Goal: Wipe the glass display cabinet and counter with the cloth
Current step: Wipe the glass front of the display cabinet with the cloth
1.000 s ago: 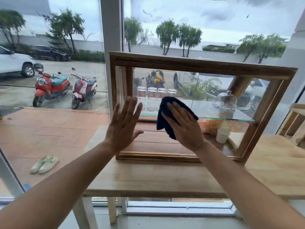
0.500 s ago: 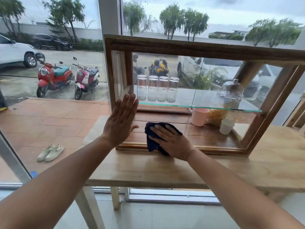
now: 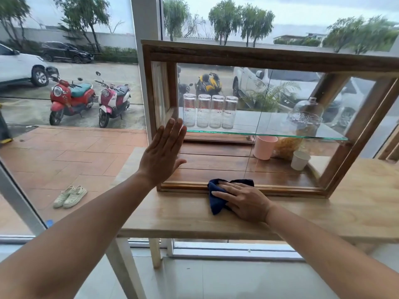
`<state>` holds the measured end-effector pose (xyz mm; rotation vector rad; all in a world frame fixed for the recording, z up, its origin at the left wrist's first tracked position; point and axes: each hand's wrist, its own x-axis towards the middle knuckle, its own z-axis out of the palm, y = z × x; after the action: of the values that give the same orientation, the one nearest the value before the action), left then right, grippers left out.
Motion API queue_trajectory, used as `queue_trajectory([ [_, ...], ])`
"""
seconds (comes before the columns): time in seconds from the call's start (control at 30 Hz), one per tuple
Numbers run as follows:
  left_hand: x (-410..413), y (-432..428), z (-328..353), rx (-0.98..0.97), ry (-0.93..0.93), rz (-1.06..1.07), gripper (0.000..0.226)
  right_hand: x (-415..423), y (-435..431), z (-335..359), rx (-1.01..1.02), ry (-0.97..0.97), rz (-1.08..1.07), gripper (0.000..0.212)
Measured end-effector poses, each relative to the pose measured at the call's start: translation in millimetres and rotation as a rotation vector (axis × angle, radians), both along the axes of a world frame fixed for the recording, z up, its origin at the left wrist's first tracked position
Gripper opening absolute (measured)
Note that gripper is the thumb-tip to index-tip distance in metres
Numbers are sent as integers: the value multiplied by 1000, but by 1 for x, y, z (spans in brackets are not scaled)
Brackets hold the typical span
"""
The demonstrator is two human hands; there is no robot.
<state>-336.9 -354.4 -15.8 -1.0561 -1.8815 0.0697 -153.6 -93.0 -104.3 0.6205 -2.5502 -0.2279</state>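
Right hand (image 3: 244,201) flat, fingers straight, pressing blue cloth (image 3: 216,205) onto table (image 3: 172,216) against cabinet (image 3: 259,58) base; left hand (image 3: 162,154) flat-palmed on its front pane (red print on tumblers (image 3: 204,111) unreadable).

Soft, even daylight comes in through the large window (image 3: 121,87) behind the cabinet (image 3: 259,59), from an overcast sky. The scene is bright, with no hard sun. Shadows are faint: a thin, soft one hugs the right hand (image 3: 244,203) on the counter (image 3: 323,212), and a darker band runs under the counter's front edge. The cabinet's glass front carries weak reflections and a milky sheen near its left edge, by the left hand (image 3: 162,154). The counter top has a dull shine. Focus is fair in the middle, while the trees (image 3: 356,33) at the upper right smear with blur. Wide-angle distortion tilts the cabinet's rails and stretches both forearms toward the 2 lower corners.
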Motion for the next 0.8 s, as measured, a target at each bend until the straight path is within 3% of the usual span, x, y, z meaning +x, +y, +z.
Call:
queue_trajectory([
  [0.4,0,3,-1,1,-37,1,107,-53,-108,3,-232,-241,-66,52],
  [0.53,-2,2,-2,-6,-45,-8,108,-34,-91,1,-267,-225,-127,50],
  [0.8,0,4,-4,47,-77,-69,119,35,-29,-18,-452,-199,-445,57],
])
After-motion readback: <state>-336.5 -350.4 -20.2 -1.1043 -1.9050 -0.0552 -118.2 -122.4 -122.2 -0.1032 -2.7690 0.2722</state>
